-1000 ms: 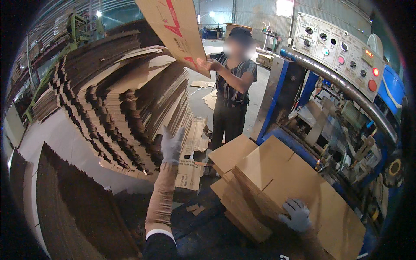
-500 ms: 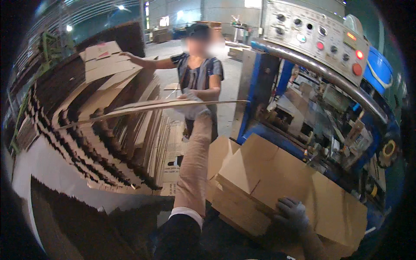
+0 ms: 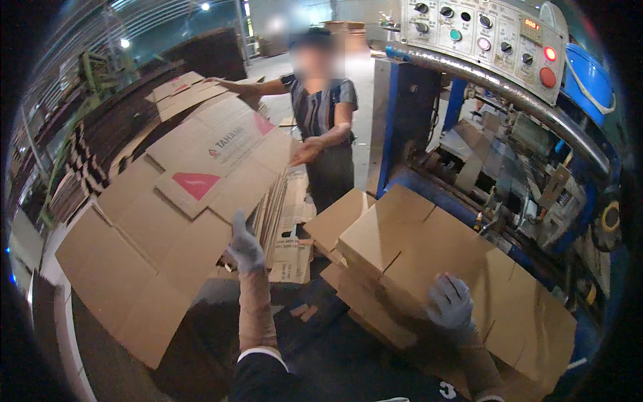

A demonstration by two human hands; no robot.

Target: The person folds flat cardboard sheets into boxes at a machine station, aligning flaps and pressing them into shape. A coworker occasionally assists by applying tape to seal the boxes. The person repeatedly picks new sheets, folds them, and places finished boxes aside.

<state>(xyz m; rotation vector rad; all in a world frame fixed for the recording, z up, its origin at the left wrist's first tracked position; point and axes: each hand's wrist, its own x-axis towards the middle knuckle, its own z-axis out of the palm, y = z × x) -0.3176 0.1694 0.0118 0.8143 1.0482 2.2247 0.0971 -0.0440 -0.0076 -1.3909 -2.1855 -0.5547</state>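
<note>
My left hand (image 3: 246,249), in a grey glove, is held upright with its fingers stretched out. It is at the near right edge of a large flat cardboard sheet (image 3: 137,258); whether it touches that edge I cannot tell. A printed cardboard box blank (image 3: 224,144) with pink marks overlaps the plain sheet at its far side. A co-worker's hand (image 3: 307,151) is at the blank's right edge. My right hand (image 3: 452,301), also gloved, is open with its fingers slightly bent, over a stack of brown cardboard blanks (image 3: 418,248).
The co-worker (image 3: 321,114) stands across from me. A machine with a control panel (image 3: 485,43) and a metal bar (image 3: 495,84) is at the right, with a blue bucket (image 3: 589,84) beyond. Piled cardboard (image 3: 288,254) stands ahead; scraps (image 3: 305,311) lie below it.
My left hand has drawn back toward me and down. The cardboard, seen edge-on in that hand before, now lies broadside at the left. My right hand stays over the stack, lifted slightly.
</note>
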